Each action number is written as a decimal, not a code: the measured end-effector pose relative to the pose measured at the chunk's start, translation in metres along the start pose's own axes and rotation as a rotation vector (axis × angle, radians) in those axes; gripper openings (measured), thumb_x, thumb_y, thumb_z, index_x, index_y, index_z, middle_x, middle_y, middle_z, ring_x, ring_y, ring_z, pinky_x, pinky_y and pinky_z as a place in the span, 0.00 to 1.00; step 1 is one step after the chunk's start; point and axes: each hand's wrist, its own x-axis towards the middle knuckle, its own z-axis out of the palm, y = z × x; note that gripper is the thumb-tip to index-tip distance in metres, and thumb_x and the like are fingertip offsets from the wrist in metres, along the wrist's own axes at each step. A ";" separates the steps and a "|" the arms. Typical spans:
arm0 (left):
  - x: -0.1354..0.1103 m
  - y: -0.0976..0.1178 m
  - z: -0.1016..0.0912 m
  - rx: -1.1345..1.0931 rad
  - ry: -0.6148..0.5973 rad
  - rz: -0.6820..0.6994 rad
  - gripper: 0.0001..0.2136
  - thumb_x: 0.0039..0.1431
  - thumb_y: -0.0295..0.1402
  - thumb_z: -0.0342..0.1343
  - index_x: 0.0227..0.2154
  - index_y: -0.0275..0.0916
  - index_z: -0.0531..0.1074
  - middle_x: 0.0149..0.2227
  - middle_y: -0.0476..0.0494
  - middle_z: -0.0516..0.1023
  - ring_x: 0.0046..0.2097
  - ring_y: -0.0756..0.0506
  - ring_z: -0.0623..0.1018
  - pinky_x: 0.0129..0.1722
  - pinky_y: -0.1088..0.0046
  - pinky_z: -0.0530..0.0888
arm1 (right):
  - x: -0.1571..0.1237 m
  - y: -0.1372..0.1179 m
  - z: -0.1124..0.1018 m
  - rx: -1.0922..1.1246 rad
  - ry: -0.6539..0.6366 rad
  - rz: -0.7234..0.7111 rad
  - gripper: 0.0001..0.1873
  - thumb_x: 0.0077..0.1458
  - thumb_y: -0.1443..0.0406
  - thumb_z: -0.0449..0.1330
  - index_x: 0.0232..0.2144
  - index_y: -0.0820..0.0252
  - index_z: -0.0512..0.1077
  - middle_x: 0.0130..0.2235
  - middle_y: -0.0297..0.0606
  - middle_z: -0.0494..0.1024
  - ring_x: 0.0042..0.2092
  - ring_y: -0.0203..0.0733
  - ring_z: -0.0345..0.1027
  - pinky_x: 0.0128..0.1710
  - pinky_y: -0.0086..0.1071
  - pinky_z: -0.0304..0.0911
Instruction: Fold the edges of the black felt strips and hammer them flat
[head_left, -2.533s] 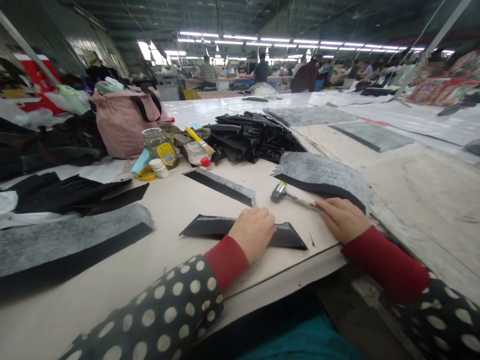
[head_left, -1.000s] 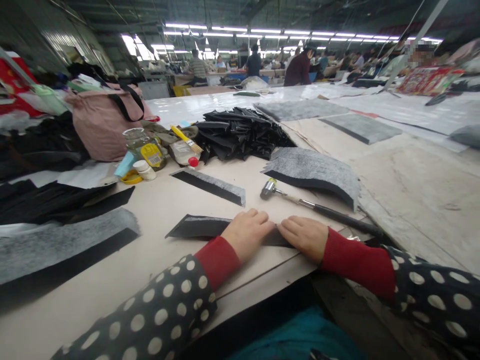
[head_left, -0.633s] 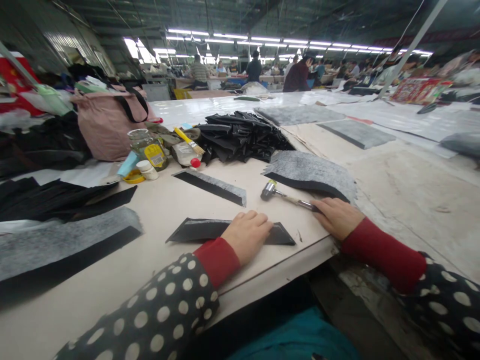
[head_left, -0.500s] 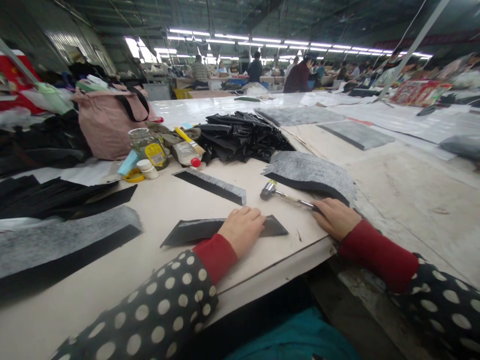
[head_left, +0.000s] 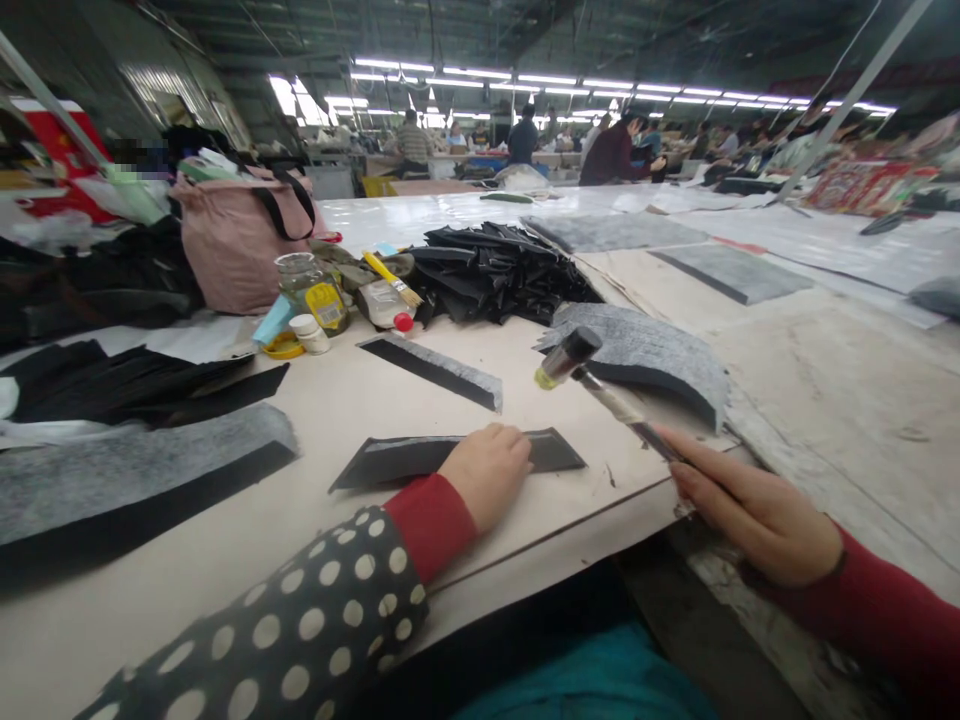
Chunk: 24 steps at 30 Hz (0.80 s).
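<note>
A folded black strip with a grey band along its upper edge lies on the pale work surface. My left hand presses on its middle, fingers together and bent down over it; the fingertips are hidden. In my right hand is a small hammer, its handle gripped near the lower end. The raised hammer head has one black face and one yellow face, and hangs above the table, apart from the strip. Behind my left hand lies a narrow black-and-grey strip.
Stacked grey-backed strips lie behind the hammer, near a heap of black pieces. A glass jar, a yellow-handled brush and a pink bag stand back left. Black pieces and a long grey strip lie left.
My right hand has lifted the hammer off the table and drawn back to the right and nearer. My left hand stays on the black strip. The view has shifted slightly left.
</note>
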 end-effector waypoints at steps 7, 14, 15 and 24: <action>-0.023 -0.008 0.001 -0.053 0.065 0.020 0.10 0.58 0.30 0.44 0.39 0.35 0.66 0.40 0.41 0.69 0.43 0.46 0.67 0.44 0.68 0.66 | -0.009 0.004 0.029 -0.089 -0.162 -0.042 0.22 0.57 0.63 0.42 0.53 0.58 0.58 0.47 0.40 0.70 0.44 0.41 0.68 0.42 0.35 0.66; -0.042 -0.011 0.000 -0.061 0.086 -0.043 0.11 0.58 0.28 0.42 0.42 0.38 0.65 0.43 0.43 0.69 0.44 0.46 0.66 0.44 0.66 0.66 | 0.003 -0.002 0.013 -0.039 -0.077 -0.070 0.23 0.56 0.62 0.44 0.54 0.56 0.57 0.51 0.39 0.66 0.49 0.43 0.63 0.47 0.36 0.62; -0.044 -0.010 0.001 -0.062 0.091 -0.045 0.11 0.58 0.27 0.42 0.42 0.38 0.65 0.44 0.43 0.68 0.45 0.45 0.66 0.44 0.66 0.66 | 0.004 -0.003 0.013 -0.042 -0.047 -0.082 0.24 0.56 0.62 0.44 0.55 0.56 0.55 0.52 0.39 0.65 0.49 0.44 0.62 0.47 0.36 0.61; -0.051 -0.004 0.001 -0.008 0.063 -0.078 0.12 0.57 0.27 0.43 0.43 0.39 0.63 0.45 0.43 0.68 0.47 0.46 0.66 0.44 0.66 0.65 | 0.010 -0.008 0.027 -0.087 -0.084 -0.154 0.24 0.56 0.63 0.43 0.56 0.54 0.52 0.48 0.40 0.69 0.46 0.44 0.65 0.42 0.35 0.65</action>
